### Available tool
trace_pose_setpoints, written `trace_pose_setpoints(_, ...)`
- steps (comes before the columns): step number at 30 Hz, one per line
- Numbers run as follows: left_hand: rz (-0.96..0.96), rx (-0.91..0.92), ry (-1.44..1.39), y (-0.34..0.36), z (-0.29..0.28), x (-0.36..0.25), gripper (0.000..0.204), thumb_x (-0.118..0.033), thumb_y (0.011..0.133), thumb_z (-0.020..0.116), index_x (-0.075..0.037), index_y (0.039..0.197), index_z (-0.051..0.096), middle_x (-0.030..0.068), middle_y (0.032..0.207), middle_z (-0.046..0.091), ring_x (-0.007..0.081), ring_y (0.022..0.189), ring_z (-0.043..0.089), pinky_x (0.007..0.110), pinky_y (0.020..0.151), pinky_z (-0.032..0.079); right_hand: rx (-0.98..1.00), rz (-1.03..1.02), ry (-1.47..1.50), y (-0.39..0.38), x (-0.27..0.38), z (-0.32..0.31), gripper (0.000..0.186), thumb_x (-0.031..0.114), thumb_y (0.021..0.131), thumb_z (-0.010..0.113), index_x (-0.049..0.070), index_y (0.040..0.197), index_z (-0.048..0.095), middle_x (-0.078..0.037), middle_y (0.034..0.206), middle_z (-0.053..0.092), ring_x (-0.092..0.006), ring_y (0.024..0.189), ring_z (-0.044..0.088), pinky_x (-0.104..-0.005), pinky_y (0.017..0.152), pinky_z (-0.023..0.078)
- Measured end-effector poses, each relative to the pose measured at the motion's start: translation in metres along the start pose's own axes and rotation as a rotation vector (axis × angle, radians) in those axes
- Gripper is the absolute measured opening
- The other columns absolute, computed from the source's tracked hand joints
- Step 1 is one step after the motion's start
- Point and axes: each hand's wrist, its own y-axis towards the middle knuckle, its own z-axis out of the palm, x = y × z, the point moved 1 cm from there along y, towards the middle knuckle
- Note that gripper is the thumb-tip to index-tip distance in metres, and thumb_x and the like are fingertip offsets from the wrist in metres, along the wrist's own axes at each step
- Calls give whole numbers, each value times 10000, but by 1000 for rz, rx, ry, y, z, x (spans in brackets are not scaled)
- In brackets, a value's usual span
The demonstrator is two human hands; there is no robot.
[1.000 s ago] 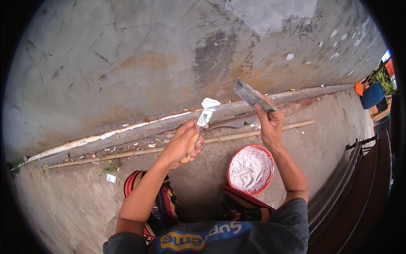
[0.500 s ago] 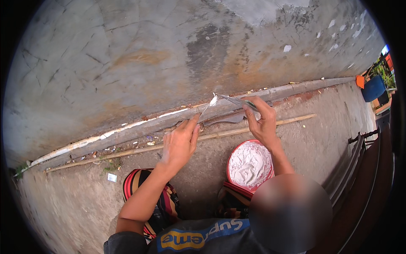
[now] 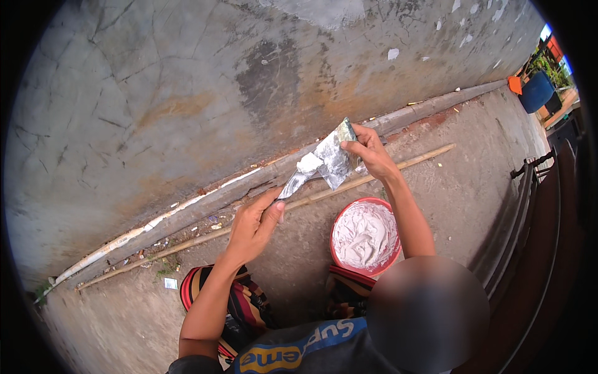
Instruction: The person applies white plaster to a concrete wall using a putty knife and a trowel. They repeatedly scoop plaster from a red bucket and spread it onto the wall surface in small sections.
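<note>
My left hand point(image 3: 254, 225) is closed round the handle of a putty knife point(image 3: 294, 184), its blade pointing up and right. In my right hand point(image 3: 370, 153) is a wide, flat scraper point(image 3: 336, 154), pinched by its upper edge, its face smeared with white. A lump of white putty point(image 3: 309, 163) sits where the knife tip meets the scraper's lower left edge. Both tools are held in front of the wall's foot. Below my right forearm stands a red bucket point(image 3: 338, 254) holding white putty with a swirled surface.
A cracked grey wall point(image 3: 174, 68) rises ahead, with a concrete ledge point(image 3: 430, 110) along its base. On the ground lies a long bamboo pole point(image 3: 430, 154). Dark wooden furniture point(image 3: 529, 206) stands at right, a blue barrel point(image 3: 537, 92) at far right.
The scraper has turned from nearly edge-on to showing its white-smeared face. The putty knife's blade now shows broadly against it. My view has shifted slightly to the right.
</note>
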Motion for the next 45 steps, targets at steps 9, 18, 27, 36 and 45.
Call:
trace_pose_setpoints(9,-99,-37,-58,3,1,1,358,-272,1001,517,-16,1237,599,16,665,544,92,586,465,274,553,381,-123,-121,-130,-8,28,16,220,108,877,635,-15,1060,637,-1,917,662,-65,837,560,-237,757,455)
trace_pose_setpoints(18,-104,-111,42,4,1,8,384,-282,991,530,-11,1255,595,52,633,545,115,550,461,298,525,376,-312,-283,-259,-15,33,38,148,80,873,643,-46,938,599,-15,790,618,-52,756,499,-234,663,432)
trace_pose_setpoints(27,-82,-137,183,3,-2,6,338,-199,974,558,3,1242,603,21,624,516,81,551,416,269,510,356,-405,-371,-417,-19,29,50,146,77,850,653,-47,906,597,-72,726,595,-70,701,500,-254,616,432)
trace_pose_setpoints(36,-66,-155,241,5,-5,2,338,-198,971,560,21,1223,606,60,620,517,96,551,407,288,515,360,-336,-838,-875,-22,33,65,245,44,636,713,57,874,659,-53,799,640,-229,683,606,-322,592,481)
trace_pose_setpoints(45,-138,-140,-10,6,-1,14,350,-261,990,533,-7,1216,616,60,596,550,114,530,479,311,520,388,-181,-1065,-1202,-27,34,64,413,130,515,765,136,919,679,-11,876,651,-186,731,613,-299,580,480)
